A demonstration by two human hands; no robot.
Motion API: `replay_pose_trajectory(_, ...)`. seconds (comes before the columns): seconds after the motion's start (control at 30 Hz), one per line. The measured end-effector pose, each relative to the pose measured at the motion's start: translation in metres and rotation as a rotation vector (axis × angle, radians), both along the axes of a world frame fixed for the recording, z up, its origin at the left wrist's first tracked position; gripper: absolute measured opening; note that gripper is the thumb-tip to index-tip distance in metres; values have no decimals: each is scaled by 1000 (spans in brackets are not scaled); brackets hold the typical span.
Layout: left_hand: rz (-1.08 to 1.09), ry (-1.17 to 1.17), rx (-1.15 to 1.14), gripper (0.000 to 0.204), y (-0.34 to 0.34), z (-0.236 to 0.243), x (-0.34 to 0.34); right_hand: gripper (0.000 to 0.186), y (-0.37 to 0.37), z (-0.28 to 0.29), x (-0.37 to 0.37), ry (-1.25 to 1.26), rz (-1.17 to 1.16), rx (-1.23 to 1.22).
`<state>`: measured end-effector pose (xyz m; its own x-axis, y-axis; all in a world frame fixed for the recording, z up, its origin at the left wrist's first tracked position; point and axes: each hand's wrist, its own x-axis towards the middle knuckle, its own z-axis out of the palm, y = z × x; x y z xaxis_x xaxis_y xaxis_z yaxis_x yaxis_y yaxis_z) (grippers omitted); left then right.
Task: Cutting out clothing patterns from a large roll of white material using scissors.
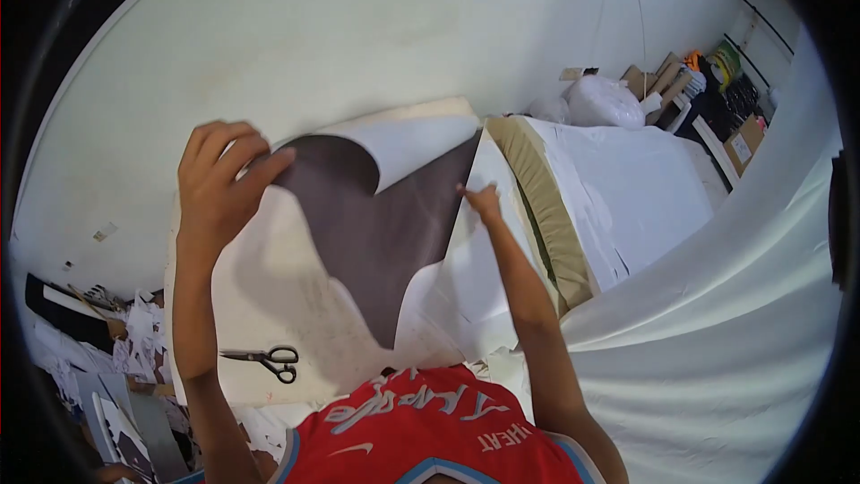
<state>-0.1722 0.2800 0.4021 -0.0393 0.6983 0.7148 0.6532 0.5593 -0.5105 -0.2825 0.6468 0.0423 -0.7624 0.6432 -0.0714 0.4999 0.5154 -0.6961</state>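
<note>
A dark brown sheet (394, 242) with a pale underside lies on the table, narrowing to a point on the side nearest me. Its far part curls over and shows the white underside (412, 139). Raised at the far left, my left hand (219, 175) is closed on the sheet's left corner. My right hand (484, 203) rests at the sheet's right edge over white material, thumb and a finger spread apart; its other fingers are hard to make out. Black-handled scissors (264, 358) lie on the table near my left forearm, touched by neither hand.
The cream table surface (260, 278) meets a white wall. To the right are a folded khaki cloth (542, 206) and stacked white sheets (627, 188). White plastic bags (605, 103) and boxes stand behind. A white curtain (717, 332) hangs at right; scraps (143, 341) heap at lower left.
</note>
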Motion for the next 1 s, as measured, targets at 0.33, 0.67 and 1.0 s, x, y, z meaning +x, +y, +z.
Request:
replay_pose_trajectory(0.33,162,-225,100,29,-57,-24,9,32,73,22,8,541,114,-1090)
replay_pose_trajectory(0.67,-284,-835,369,34,152,-213,-30,46,399,257,232,567,-251,-534)
replay_pose_trajectory(1.0,-729,-1371,482,29,376,-281,23,45,575,447,393,652,-401,-198)
